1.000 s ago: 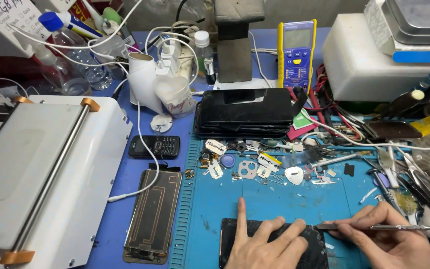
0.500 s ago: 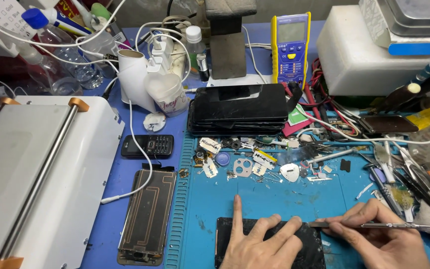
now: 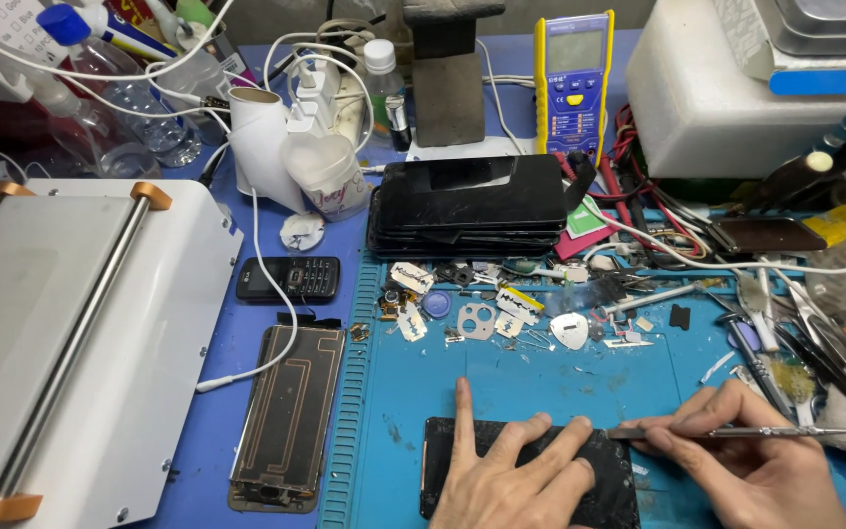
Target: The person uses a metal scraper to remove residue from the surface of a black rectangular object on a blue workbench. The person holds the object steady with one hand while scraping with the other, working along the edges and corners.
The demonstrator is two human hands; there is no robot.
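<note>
A black phone (image 3: 443, 460) lies flat on the blue work mat (image 3: 403, 392) at the bottom of the head view. My left hand (image 3: 511, 475) presses down on it with fingers spread, the index finger pointing away from me. My right hand (image 3: 746, 460) grips a thin metal tool (image 3: 736, 431) like a pen; its tip touches the phone's upper right edge.
A bare phone panel (image 3: 291, 416) lies to the left of the mat, with a small keypad phone (image 3: 289, 279) above it. A white machine (image 3: 70, 343) fills the left side. Stacked black screens (image 3: 472, 206), a yellow multimeter (image 3: 573, 78), small parts (image 3: 487, 313) and tools (image 3: 815, 343) crowd the rest.
The view has shifted slightly, so the whole bench sits lower in frame. Both hands stay on the phone, the tool tip held at its right edge.
</note>
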